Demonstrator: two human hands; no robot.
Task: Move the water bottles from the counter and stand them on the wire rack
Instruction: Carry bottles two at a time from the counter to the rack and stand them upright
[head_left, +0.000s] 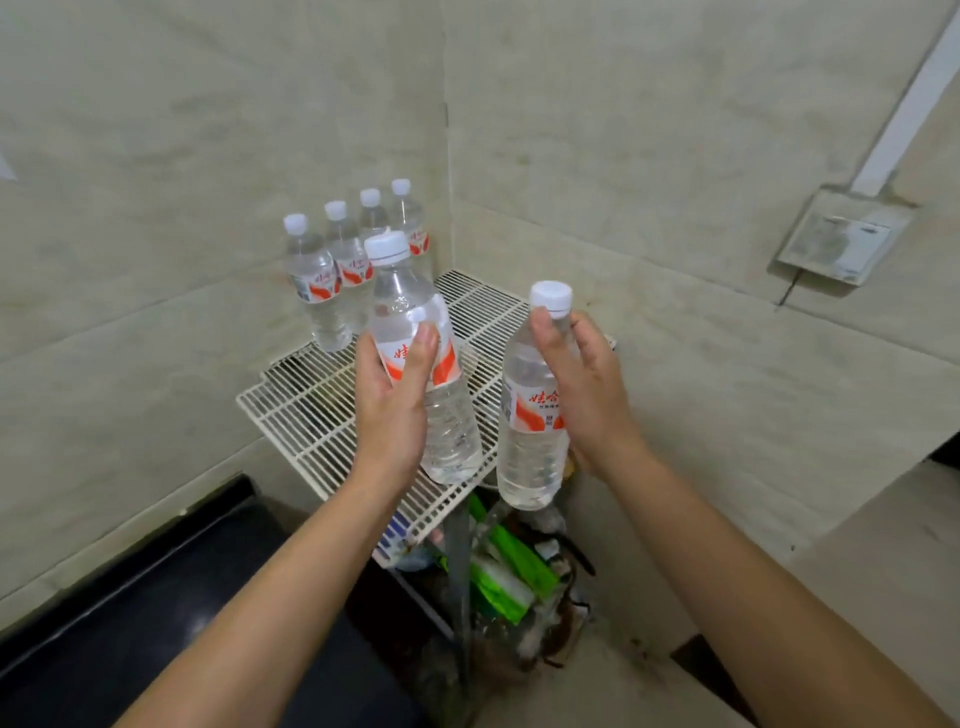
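My left hand (395, 400) grips a clear water bottle (447, 436) with a white cap and red-orange label, held tilted above the white wire rack (306, 410). My right hand (582, 384) holds a second, upright bottle (530, 447) by its upper part, hanging over the rack's front right edge. Several more bottles (332, 275) of the same kind stand in a row at the rack's back left, against the wall.
Tiled walls meet in a corner behind the rack. A black counter (171, 623) lies at the lower left. Below the rack sit green packets (511, 566) and other clutter. A wall box (841, 239) with a white conduit is at the upper right.
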